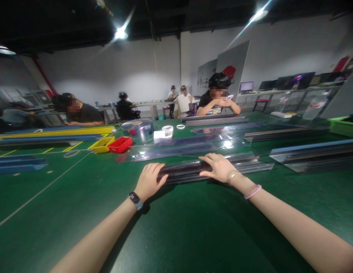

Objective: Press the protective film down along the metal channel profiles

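A long dark metal rail (190,170) lies across the green table (176,227) in front of me. My left hand (149,181) grips its left end, fingers curled over the top and thumb against the end. My right hand (219,167) lies on the rail further right, fingers wrapped over its far edge. A watch sits on my left wrist and a pink band on my right.
More rails (313,153) lie to the right and behind. Clear plastic sheets (176,149), a red bin (120,144), a yellow bin (102,144) and a clear dome (138,129) sit further back. Several people sit at the far side of the table.
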`<state>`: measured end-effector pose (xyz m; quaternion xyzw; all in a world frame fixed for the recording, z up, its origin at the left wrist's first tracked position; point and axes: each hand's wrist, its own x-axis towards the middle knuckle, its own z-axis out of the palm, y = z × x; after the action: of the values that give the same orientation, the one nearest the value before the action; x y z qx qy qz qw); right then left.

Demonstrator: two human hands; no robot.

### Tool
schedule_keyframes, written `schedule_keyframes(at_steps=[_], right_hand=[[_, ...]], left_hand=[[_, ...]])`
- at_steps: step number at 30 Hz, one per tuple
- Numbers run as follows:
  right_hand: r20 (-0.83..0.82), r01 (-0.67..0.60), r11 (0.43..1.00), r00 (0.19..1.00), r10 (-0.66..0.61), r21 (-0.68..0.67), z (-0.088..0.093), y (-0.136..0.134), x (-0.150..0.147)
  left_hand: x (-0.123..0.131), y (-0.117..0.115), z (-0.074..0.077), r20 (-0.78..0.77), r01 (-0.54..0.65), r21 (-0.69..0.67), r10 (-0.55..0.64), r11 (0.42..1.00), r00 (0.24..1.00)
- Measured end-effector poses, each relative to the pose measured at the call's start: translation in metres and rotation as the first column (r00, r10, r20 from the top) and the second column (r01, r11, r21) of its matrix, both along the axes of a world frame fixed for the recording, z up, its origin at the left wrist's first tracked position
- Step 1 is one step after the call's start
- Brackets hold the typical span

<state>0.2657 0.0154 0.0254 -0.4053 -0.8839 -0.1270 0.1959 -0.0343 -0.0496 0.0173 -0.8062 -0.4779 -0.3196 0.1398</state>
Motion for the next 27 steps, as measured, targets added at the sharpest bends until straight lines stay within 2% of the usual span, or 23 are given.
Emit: schedule_keyframes(at_steps=[15,27], right_hand=[[0.012,0.023,1.000,1.000,-0.023,-0.020,0.0016,0.0017,0.0001],[0.028,0.021,0.999,0.999,-0.022,0.038,0.0026,0.0017,0.0000]], left_hand=[[0.0001,-0.0009,0.0005,-0.028,-0.003,0.006,0.004,1.000,1.000],[-0.0008,0.0013,-0.0023,-0.051,-0.020,0.033,0.022,0.999,0.998]])
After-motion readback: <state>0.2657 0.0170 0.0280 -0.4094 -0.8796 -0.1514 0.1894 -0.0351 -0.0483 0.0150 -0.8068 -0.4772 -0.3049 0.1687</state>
